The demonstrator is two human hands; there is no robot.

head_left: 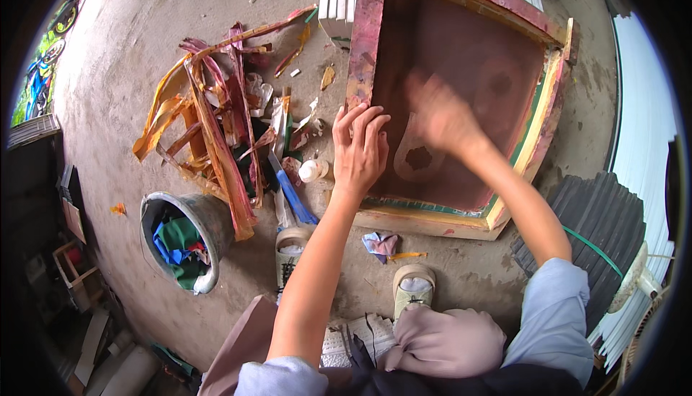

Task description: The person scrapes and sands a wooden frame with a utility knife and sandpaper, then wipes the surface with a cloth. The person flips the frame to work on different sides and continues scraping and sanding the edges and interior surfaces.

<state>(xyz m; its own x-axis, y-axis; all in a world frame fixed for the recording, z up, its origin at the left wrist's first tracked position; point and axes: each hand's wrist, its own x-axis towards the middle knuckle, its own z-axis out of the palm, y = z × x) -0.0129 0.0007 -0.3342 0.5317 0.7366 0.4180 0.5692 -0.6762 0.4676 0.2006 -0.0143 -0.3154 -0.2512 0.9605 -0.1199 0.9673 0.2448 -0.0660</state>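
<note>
A screen printing frame [364, 57], its wooden sides stained pink and red, lies at a tilt in front of me. Dark reddish mesh [461, 50] fills it, with pale rounded shapes showing near its lower part. My left hand [360, 147] grips the frame's left side, fingers bent over the rail. Over the mesh, my right hand [443, 115] is smeared by motion; its fingers, and whether they hold anything, cannot be made out. A small white-capped bottle [313, 171] stands beside my left hand.
Peeled, stained tape strips [216, 122] lie heaped at left, near a bucket [216, 216] of rags. A blue-handled tool [292, 190] lies by my shoe. White stacked boards [339, 0] sit under the frame's far end. A strapped dark stack [595, 230] stands at right.
</note>
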